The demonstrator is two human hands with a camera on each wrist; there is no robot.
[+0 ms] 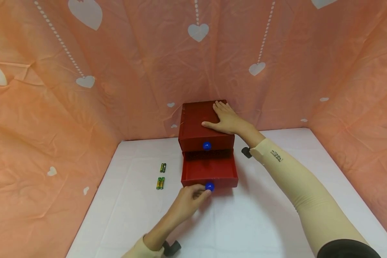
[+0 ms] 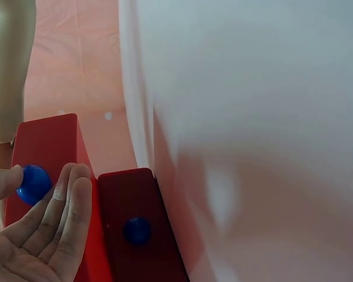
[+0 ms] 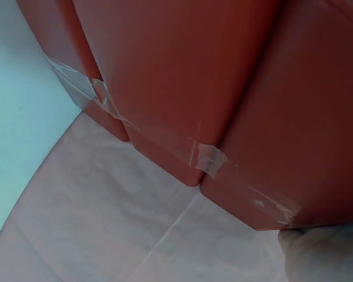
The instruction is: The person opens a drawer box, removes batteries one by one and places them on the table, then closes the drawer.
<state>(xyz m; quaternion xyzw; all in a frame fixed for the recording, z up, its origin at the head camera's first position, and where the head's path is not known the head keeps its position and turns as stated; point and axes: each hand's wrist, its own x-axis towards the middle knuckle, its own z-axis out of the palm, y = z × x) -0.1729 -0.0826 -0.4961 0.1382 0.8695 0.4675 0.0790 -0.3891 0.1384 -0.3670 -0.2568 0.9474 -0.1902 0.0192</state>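
Note:
A red drawer cabinet (image 1: 196, 118) with round blue knobs stands at the back middle of the table. Its middle drawer (image 1: 209, 168) is pulled out, and the inside looks bare. My left hand (image 1: 188, 202) has thumb and fingers at either side of that drawer's blue knob (image 2: 34, 185), pinching it. Above it, the top drawer with its own knob (image 1: 206, 146) is closed. The left wrist view also shows a closed bottom drawer (image 2: 141, 258). My right hand (image 1: 225, 119) lies spread on the cabinet's top, fingers toward the back edge.
Left of the cabinet, several green-and-yellow batteries (image 1: 160, 183) lie in two pairs on the white tablecloth (image 1: 245, 222). A peach curtain (image 1: 142, 71) with white hearts hangs behind and at both sides. Clear tape (image 3: 210, 160) runs across the cabinet's sections.

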